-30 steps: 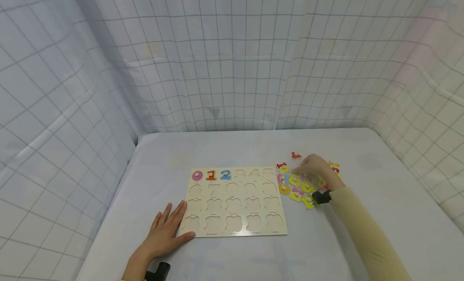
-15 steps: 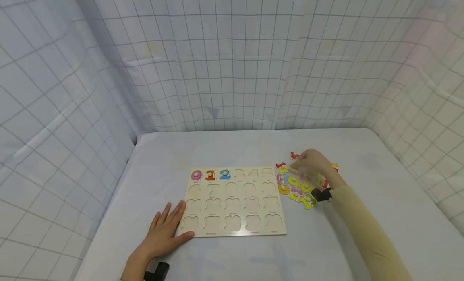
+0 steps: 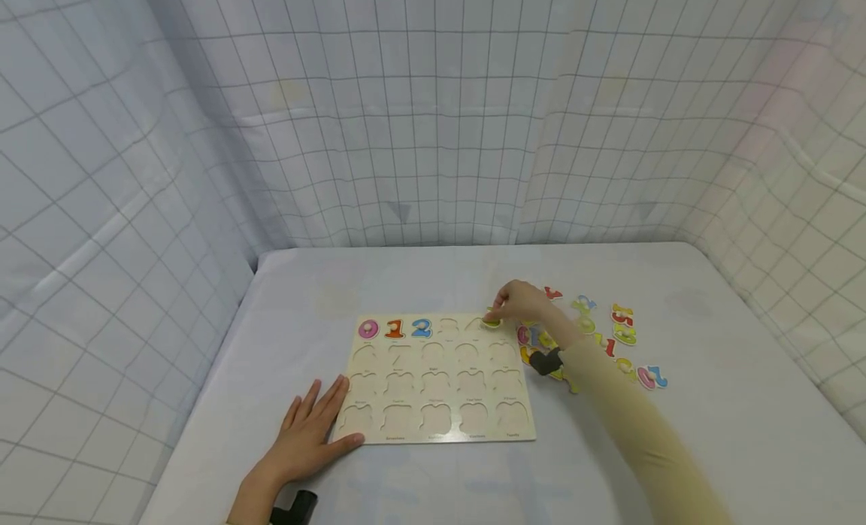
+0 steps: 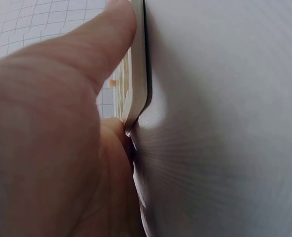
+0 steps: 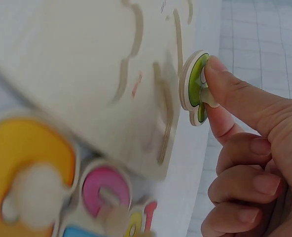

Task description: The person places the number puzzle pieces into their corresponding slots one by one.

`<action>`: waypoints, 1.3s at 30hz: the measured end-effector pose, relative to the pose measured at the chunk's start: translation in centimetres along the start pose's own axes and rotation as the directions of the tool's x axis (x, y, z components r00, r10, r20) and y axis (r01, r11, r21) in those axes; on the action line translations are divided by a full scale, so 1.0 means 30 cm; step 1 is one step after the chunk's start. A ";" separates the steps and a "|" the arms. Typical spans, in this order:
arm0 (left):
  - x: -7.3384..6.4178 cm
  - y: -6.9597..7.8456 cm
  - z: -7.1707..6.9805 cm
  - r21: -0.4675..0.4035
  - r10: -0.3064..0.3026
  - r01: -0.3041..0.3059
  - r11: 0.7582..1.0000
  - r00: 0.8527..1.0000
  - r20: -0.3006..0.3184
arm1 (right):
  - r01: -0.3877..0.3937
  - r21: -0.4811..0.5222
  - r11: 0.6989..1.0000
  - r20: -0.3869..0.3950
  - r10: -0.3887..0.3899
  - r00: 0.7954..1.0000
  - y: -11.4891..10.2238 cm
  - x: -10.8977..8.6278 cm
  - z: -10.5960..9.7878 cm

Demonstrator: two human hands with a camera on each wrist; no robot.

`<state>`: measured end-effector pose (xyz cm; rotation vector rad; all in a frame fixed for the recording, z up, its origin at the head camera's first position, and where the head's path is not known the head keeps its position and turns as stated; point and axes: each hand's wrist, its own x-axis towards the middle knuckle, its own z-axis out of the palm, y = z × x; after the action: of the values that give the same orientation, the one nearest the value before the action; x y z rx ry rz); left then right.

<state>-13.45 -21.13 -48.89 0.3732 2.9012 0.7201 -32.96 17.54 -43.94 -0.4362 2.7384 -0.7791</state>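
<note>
A pale wooden number puzzle board (image 3: pixel 433 374) lies on the table, with 0, 1 and 2 sitting in its top row. My left hand (image 3: pixel 307 438) lies flat with fingers spread at the board's lower left corner; in the left wrist view its thumb (image 4: pixel 106 37) touches the board's edge. Over the board's top right recesses, my right hand (image 3: pixel 517 303) pinches a green puzzle piece (image 5: pixel 198 86) by its wooden knob between thumb and forefinger. That piece is tilted on edge, and which number it shows cannot be read. The other fingers of this hand are curled.
Loose number pieces (image 3: pixel 622 314) lie scattered right of the board, some hidden under the right forearm. An orange piece (image 5: pixel 32 143) and a pink piece (image 5: pixel 105 190) lie close to the board's edge. White gridded cloth walls (image 3: pixel 440 134) surround the table.
My right hand has moved left from the loose pieces to the board's top right, carrying the green piece. More scattered pieces now show. The left hand stays in place.
</note>
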 end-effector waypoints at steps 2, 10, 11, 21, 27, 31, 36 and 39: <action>-0.001 0.000 0.002 0.002 0.002 -0.002 1.000 1.000 -0.002 | 0.019 0.002 1.000 0.010 -0.019 1.000 -0.036 0.022 0.023; 0.002 -0.007 0.016 -0.016 0.014 -0.015 1.000 1.000 -0.023 | 0.070 -0.056 0.996 0.056 -0.067 0.996 -0.161 0.069 0.086; 0.002 -0.011 0.020 -0.017 0.016 -0.017 1.000 1.000 -0.026 | 0.073 -0.066 0.995 0.060 -0.069 0.996 -0.169 0.072 0.092; -0.002 0.000 0.002 -0.001 0.006 -0.006 1.000 1.000 -0.013 | 0.089 -0.137 0.987 0.067 -0.080 0.994 -0.202 0.096 0.131; -0.003 0.000 -0.003 0.005 -0.007 0.007 1.000 1.000 0.010 | 0.086 -0.144 0.986 0.068 -0.077 0.995 -0.217 0.106 0.147; -0.005 0.002 -0.004 0.000 0.001 -0.001 1.000 1.000 0.003 | 0.072 -0.146 0.987 0.071 -0.063 0.996 -0.224 0.103 0.151; -0.003 0.002 -0.003 0.005 0.006 -0.006 1.000 1.000 -0.003 | 0.048 -0.123 0.991 0.081 -0.038 0.996 -0.222 0.100 0.154; -0.002 0.000 -0.002 0.003 0.012 -0.012 1.000 1.000 -0.007 | 0.041 -0.109 0.993 0.081 -0.032 0.996 -0.216 0.103 0.156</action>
<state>-13.39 -21.16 -48.82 0.3891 2.9092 0.7211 -32.89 9.02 -44.77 -0.5296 2.7152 -0.6077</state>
